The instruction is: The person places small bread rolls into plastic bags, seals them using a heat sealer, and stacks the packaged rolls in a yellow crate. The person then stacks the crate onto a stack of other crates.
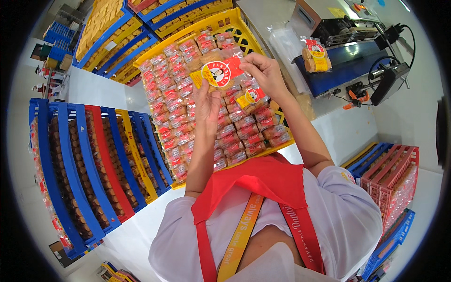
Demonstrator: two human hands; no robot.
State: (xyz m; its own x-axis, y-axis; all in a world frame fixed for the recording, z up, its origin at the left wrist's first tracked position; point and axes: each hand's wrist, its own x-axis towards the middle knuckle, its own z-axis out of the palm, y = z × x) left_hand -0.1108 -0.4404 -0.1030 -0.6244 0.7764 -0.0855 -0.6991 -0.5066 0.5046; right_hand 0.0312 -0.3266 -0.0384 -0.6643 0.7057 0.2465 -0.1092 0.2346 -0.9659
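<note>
Packet (220, 75): between hands, above yellow crate (225, 22)
Left hand (207, 104): half-closed, holding its near side
Right hand (266, 74): pinched on its right end

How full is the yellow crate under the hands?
Mostly full: rows of wrapped packs cover most of the yellow crate.

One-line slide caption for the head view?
Left hand and right hand hold a printed packet above a yellow crate of wrapped bread.
</note>
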